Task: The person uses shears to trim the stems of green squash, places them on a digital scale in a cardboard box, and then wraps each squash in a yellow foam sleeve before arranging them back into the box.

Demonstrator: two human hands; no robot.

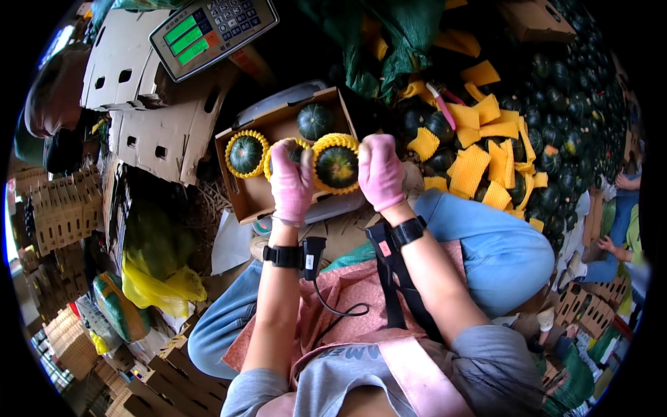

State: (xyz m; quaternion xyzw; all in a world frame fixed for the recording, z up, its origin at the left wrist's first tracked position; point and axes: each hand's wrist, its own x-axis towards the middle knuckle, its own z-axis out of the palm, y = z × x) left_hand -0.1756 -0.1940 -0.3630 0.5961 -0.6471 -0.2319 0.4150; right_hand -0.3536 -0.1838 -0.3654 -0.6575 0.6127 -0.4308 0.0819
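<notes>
A small dark green pumpkin with an orange patch sits in a yellow foam net at the box's near right. My right hand, in a pink glove, pinches the net's right edge. My left hand, gloved the same, closes on yellow netting at the pumpkin's left side; its fingers partly cover another netted pumpkin behind them. In the cardboard box, a netted pumpkin sits at the left, and a bare pumpkin lies at the back.
A scale with a lit green display stands at the back left beside stacked flat cardboard boxes. Yellow foam nets and a pink-handled knife lie to the right, before a large pumpkin heap. Other people are at the far right.
</notes>
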